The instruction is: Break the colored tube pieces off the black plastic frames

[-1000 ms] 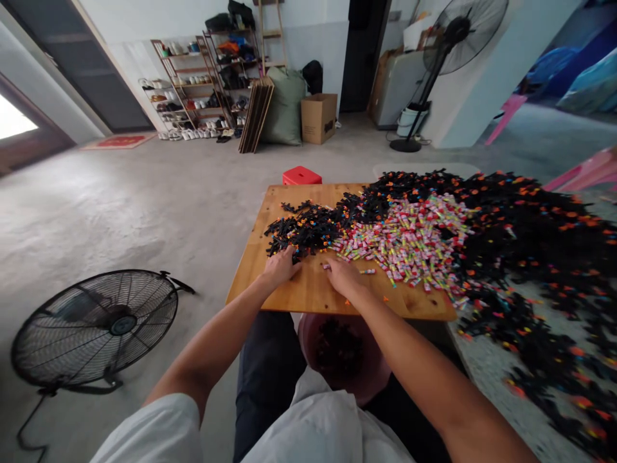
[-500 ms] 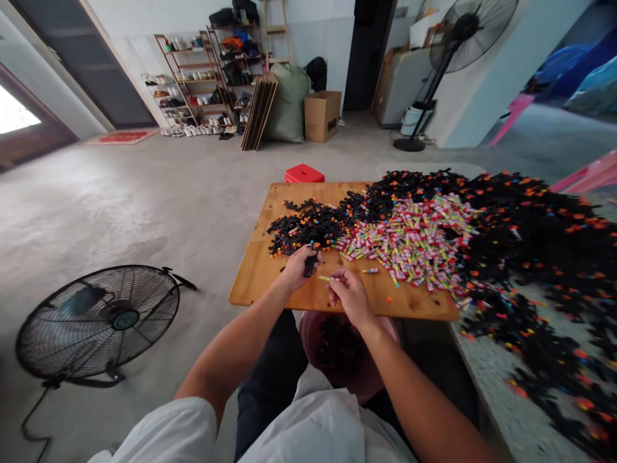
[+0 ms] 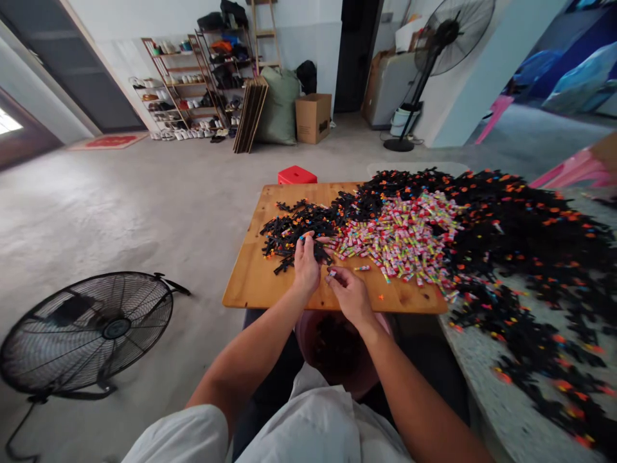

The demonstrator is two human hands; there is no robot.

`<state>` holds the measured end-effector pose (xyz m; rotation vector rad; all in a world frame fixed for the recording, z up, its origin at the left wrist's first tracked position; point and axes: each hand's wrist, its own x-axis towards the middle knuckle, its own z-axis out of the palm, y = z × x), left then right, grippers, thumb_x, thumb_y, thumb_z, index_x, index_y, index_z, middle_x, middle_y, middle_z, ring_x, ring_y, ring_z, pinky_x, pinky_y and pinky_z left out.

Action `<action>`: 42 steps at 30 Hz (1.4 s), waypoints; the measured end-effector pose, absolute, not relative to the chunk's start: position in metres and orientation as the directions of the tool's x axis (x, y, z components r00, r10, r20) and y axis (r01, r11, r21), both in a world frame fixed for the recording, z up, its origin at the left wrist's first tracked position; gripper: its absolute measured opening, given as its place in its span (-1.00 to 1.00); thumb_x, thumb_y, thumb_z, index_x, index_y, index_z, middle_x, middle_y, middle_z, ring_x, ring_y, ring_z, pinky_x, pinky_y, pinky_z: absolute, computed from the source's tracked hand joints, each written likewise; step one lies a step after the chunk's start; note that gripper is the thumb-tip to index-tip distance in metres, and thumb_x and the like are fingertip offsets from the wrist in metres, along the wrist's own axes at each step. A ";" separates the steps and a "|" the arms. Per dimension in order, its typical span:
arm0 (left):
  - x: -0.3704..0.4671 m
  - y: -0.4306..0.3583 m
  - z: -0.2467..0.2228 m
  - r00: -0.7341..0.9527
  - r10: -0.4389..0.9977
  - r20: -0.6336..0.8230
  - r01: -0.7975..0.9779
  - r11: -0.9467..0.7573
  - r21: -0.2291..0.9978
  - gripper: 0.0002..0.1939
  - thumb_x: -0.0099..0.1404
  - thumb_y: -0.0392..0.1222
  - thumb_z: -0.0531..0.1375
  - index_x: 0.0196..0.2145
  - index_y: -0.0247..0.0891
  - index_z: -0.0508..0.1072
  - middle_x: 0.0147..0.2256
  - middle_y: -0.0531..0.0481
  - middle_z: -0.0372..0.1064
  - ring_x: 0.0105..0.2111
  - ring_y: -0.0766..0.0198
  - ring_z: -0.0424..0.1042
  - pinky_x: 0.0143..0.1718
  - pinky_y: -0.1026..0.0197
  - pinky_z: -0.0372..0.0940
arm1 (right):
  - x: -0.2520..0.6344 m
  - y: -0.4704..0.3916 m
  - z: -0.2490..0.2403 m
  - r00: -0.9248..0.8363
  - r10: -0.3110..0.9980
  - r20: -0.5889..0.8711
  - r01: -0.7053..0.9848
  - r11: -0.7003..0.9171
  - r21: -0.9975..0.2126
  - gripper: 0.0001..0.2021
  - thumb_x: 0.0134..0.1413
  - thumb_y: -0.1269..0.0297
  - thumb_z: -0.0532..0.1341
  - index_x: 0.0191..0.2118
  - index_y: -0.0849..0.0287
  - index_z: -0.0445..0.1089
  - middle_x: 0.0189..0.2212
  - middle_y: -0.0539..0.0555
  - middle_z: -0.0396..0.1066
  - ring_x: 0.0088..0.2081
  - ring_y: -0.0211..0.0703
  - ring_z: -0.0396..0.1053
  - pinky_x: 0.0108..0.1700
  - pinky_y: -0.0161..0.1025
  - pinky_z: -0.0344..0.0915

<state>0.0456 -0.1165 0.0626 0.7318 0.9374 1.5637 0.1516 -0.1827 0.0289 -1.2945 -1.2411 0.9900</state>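
Note:
My left hand (image 3: 307,263) is closed around a black plastic toy piece (image 3: 321,252), whose dark end shows beside the fingers; the rest is hidden by the hand. In my right hand (image 3: 353,294) a small printed candy tube (image 3: 332,274) is pinched between thumb and fingertips, close to the black piece. Just beyond the left hand lies a heap of black toy pieces (image 3: 284,233) with orange and blue bits. To its right spreads a pile of pink and yellow printed tubes (image 3: 409,241). Both rest on a wooden board (image 3: 245,276).
Below the board's near edge, a pink tub (image 3: 369,379) between my legs holds black pieces. More black pieces cover the stone surface (image 3: 486,379) at right. A floor fan (image 3: 116,328) stands at left, a red stool (image 3: 297,175) behind the board.
The view has shifted slightly. My left hand has turned, its fingers now pointing away over the black heap. The tube in my right hand has come up to the black piece.

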 end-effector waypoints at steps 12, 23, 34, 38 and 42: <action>0.049 -0.126 0.074 -0.134 0.988 -0.080 -0.491 0.004 0.871 -0.53 0.42 0.19 0.24 0.05 -0.23 0.45 -0.33 0.01 0.53 -0.55 0.37 0.41 -0.59 0.36 0.28 | 0.169 -0.180 0.048 -0.085 0.975 0.205 0.267 0.221 -0.938 -0.71 0.29 0.07 0.24 -0.22 0.15 0.63 -0.34 0.08 0.54 -0.28 -0.06 0.43 -0.15 -0.17 0.33; 0.050 -0.127 0.062 -0.068 0.997 -0.023 -0.480 -0.012 0.877 -0.52 0.43 0.22 0.21 0.08 -0.19 0.40 -0.22 -0.06 0.56 -0.53 0.35 0.44 -0.62 0.36 0.24 | 0.175 -0.189 0.045 -0.133 0.985 0.111 0.156 0.132 -0.979 -0.65 0.31 -0.04 0.23 -0.31 0.13 0.54 -0.44 0.01 0.40 -0.36 -0.12 0.31 -0.26 -0.21 0.23; 0.052 -0.134 0.068 -0.173 0.985 0.020 -0.354 -0.081 0.932 -0.60 0.45 0.16 0.21 -0.01 -0.22 0.43 -0.31 -0.01 0.52 -0.41 0.28 0.51 -0.45 0.31 0.38 | 0.185 -0.186 0.057 -0.236 0.967 0.092 0.313 0.165 -0.935 -0.62 0.35 -0.03 0.18 -0.36 0.16 0.49 -0.44 0.00 0.40 -0.33 -0.12 0.31 -0.24 -0.22 0.19; 0.057 -0.134 0.063 -0.129 0.992 -0.010 -0.420 -0.046 0.906 -0.56 0.45 0.22 0.18 0.02 -0.20 0.37 -0.36 0.03 0.50 -0.55 0.34 0.42 -0.56 0.33 0.30 | 0.187 -0.185 0.058 -0.235 0.970 0.062 0.293 0.131 -0.947 -0.60 0.35 -0.05 0.18 -0.39 0.15 0.45 -0.48 -0.02 0.37 -0.40 -0.16 0.29 -0.31 -0.23 0.17; 0.060 -0.133 0.062 -0.137 0.990 -0.024 -0.422 -0.036 0.906 -0.52 0.41 0.27 0.19 -0.01 -0.21 0.39 -0.45 0.08 0.42 -0.61 0.36 0.35 -0.61 0.32 0.21 | 0.187 -0.187 0.054 -0.237 0.970 0.055 0.255 0.117 -0.960 -0.57 0.35 -0.10 0.19 -0.42 0.13 0.43 -0.53 -0.03 0.33 -0.43 -0.15 0.29 -0.34 -0.23 0.17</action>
